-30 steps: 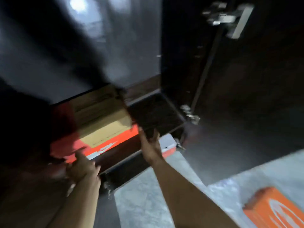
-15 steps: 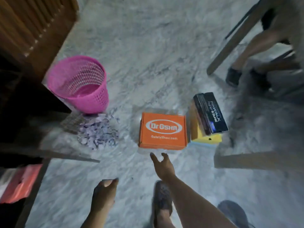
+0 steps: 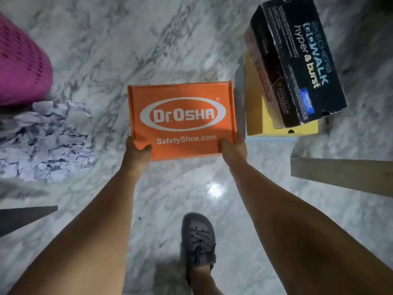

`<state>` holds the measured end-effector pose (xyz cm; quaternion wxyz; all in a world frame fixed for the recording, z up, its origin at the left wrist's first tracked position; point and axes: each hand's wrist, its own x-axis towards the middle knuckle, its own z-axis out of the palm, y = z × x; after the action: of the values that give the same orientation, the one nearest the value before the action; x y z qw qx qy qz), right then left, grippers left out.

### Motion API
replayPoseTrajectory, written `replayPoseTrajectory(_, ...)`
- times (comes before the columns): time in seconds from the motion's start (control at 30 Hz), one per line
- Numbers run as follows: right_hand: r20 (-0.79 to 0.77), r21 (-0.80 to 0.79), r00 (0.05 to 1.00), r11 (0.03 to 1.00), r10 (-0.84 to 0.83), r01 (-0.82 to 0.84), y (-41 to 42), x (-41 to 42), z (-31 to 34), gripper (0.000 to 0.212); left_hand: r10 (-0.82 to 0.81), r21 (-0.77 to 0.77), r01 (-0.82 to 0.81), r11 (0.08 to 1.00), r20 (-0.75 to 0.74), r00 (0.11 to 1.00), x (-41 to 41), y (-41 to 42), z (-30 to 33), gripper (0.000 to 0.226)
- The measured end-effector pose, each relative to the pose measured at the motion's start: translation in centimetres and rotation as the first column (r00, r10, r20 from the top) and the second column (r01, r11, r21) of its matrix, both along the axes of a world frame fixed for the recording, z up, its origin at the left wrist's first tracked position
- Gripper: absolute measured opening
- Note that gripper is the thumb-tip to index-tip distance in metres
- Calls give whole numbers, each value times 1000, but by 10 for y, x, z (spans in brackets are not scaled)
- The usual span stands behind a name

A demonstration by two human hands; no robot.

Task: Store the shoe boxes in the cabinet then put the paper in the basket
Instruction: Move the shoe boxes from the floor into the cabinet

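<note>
An orange shoe box (image 3: 182, 107) with a white oval logo lies on the marble floor in the middle of the view. My left hand (image 3: 136, 154) grips its near left corner and my right hand (image 3: 232, 150) grips its near right corner. To its right, a black shoe box (image 3: 297, 60) rests tilted on a yellow shoe box (image 3: 259, 116). A pile of torn white paper (image 3: 42, 141) lies on the floor at the left, beside a pink basket (image 3: 21, 64). The cabinet is out of view.
A wooden beam or furniture edge (image 3: 344, 173) juts in at the right. A dark panel edge (image 3: 23, 218) pokes in at the lower left. My foot in a grey shoe (image 3: 198, 241) stands on the floor below the orange box.
The view swung from the cabinet down to the floor. Both hands went from open in the air to gripping the orange box's near corners.
</note>
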<state>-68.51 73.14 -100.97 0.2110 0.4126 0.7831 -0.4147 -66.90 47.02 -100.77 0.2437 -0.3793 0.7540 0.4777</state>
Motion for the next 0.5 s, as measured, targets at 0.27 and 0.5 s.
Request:
replayPoseTrajectory(0.27, -11, 0, 998, 998, 64, -64, 4, 36, 34, 42, 139, -206, -154, 966, -87, 986, 70, -6, 44, 42)
replayPoseTrajectory(0.5, -107, 18, 973, 979, 206, -205, -31, 113, 163, 41, 402, -181, -411, 893, -89, 911, 159, -28, 180, 37)
